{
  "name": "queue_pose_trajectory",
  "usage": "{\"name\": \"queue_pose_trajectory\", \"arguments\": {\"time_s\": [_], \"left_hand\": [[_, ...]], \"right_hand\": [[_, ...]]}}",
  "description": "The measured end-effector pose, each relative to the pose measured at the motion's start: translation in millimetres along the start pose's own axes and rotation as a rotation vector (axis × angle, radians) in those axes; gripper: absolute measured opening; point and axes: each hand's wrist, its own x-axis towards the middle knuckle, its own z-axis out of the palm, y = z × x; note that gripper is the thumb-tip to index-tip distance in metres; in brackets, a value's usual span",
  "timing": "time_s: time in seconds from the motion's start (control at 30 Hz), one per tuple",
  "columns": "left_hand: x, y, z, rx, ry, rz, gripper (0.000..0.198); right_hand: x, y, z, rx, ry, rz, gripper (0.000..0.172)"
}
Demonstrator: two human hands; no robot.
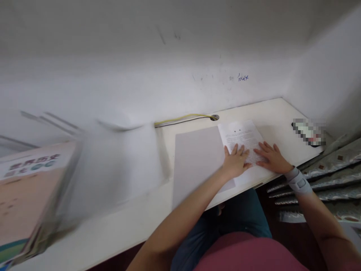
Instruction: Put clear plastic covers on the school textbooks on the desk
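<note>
A printed sheet of paper (243, 137) lies on the desk, its right side under my fingers. My left hand (235, 162) rests on the sheet with its fingers spread. On the sheet's right edge lies my right hand (272, 157), fingers apart and flat; a grey band (299, 180) wraps that wrist. Just left of the sheet is a plain grey sheet or cover (200, 162), partly hidden by my left forearm. Neither hand grips anything.
Blurred white paper (118, 169) and a stack of books (34, 188) sit at the left. Yellow and black cables (183, 119) run to a desk hole (214, 117). A pixelated phone-like object (308, 132) lies at the right. Patterned folded fabric (327, 173) hangs beside the desk (270, 113).
</note>
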Motion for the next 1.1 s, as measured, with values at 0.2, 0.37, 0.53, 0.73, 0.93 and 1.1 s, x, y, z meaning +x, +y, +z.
{"name": "queue_pose_trajectory", "arguments": {"time_s": [0.2, 0.37, 0.53, 0.73, 0.93, 1.1], "left_hand": [[-61, -59, -11.2, -0.095, 0.324, -0.149, 0.058], [-130, -110, 5.0, -0.096, 0.462, -0.458, 0.055], [-149, -108, 19.3, -0.222, 0.522, -0.520, 0.059], [-148, -110, 10.7, -0.688, 0.666, -0.560, 0.058], [-150, -109, 13.8, -0.560, 0.572, -0.547, 0.062], [-170, -98, 23.5, -0.446, 0.538, -0.550, 0.062]], "right_hand": [[-7, -27, -8, -0.177, 0.156, -0.088, 0.046], [-11, -61, 1, -0.165, 0.179, -0.297, 0.045], [-13, -66, 10, -0.182, 0.177, -0.308, 0.049], [-15, -59, 14, -0.216, 0.184, -0.316, 0.053], [-18, -58, 13, -0.215, 0.217, -0.296, 0.053], [-21, -47, 12, -0.227, 0.220, -0.256, 0.053]]}}
